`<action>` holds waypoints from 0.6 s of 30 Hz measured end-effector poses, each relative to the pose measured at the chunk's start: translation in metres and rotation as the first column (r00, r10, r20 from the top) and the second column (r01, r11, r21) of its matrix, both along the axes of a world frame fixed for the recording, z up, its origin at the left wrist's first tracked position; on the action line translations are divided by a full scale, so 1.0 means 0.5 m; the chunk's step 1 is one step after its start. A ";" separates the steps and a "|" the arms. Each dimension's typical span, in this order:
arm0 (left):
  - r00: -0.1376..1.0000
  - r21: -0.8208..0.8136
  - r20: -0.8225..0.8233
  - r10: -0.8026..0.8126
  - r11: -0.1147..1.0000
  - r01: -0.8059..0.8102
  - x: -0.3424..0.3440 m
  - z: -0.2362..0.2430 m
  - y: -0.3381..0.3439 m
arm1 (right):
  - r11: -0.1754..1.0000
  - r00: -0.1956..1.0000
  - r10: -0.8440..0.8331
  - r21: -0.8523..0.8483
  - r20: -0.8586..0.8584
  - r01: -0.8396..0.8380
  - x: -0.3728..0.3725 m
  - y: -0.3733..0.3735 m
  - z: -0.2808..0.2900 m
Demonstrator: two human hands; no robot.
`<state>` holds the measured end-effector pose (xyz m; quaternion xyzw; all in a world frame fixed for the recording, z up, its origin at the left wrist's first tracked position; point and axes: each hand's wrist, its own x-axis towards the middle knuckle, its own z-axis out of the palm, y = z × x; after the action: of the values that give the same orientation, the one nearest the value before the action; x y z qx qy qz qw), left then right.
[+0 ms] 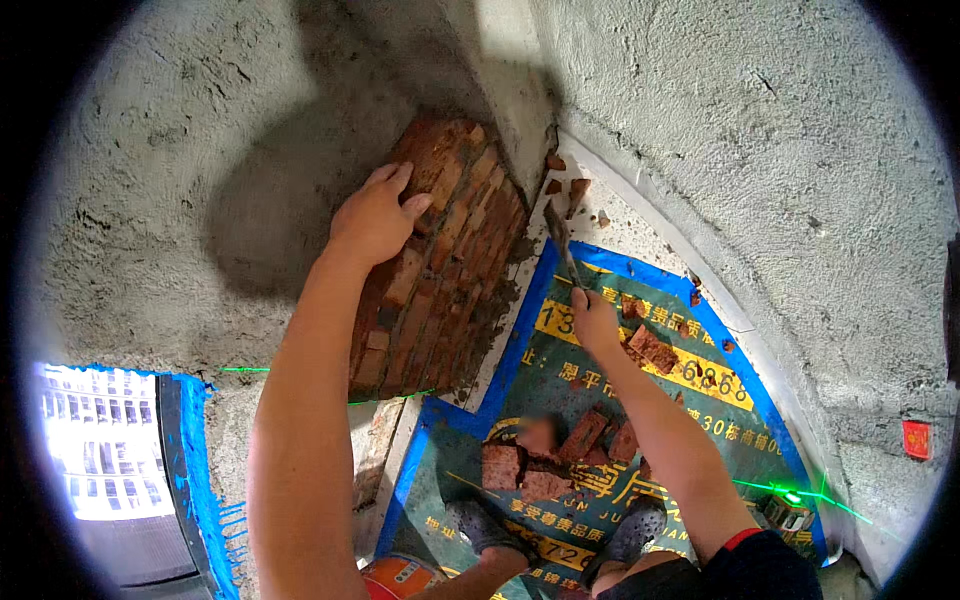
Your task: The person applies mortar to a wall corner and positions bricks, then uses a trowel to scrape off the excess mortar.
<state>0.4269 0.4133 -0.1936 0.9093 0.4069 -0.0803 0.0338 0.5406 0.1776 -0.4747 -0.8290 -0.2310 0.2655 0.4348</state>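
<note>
My left hand (375, 215) rests on the upper edge of a red brick wall (440, 280) with mortar joints. Its thumb and fingers are spread apart against a top brick (432, 150). Lower down and to the right, my right hand (597, 325) is closed round the handle of a trowel (557, 228). The trowel's dark, narrow-looking blade points up toward the corner, over the pale floor strip beside the foot of the wall. Several broken brick pieces (577, 195) lie just beyond the blade.
A green printed floor sheet (480, 400), edged with blue tape (510, 355), carries brick chunks (545, 485) by my feet. A laser level (790, 512) casts green lines at the right. Rough grey walls (760, 120) enclose the corner. An orange bucket (400, 578) stands low, near a window (105, 440).
</note>
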 end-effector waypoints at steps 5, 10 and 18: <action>0.999 0.047 -0.006 -0.032 0.998 0.032 0.003 -0.010 0.008 | 0.991 0.999 0.044 -0.124 -0.025 -0.047 0.008 0.017 -0.082; 0.999 0.058 -0.035 -0.031 0.998 0.033 0.003 -0.009 0.008 | 0.984 0.989 0.146 -0.103 -0.022 -0.147 -0.039 0.019 -0.103; 1.000 0.038 -0.023 -0.017 0.999 0.018 -0.003 -0.023 0.020 | 0.964 0.962 0.203 -0.135 -0.183 -0.229 -0.134 -0.042 -0.090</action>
<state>0.4255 0.4233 -0.2050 0.9123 0.4008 -0.0832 0.0109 0.4738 0.1568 -0.5195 -0.8046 -0.2615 0.3972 0.3555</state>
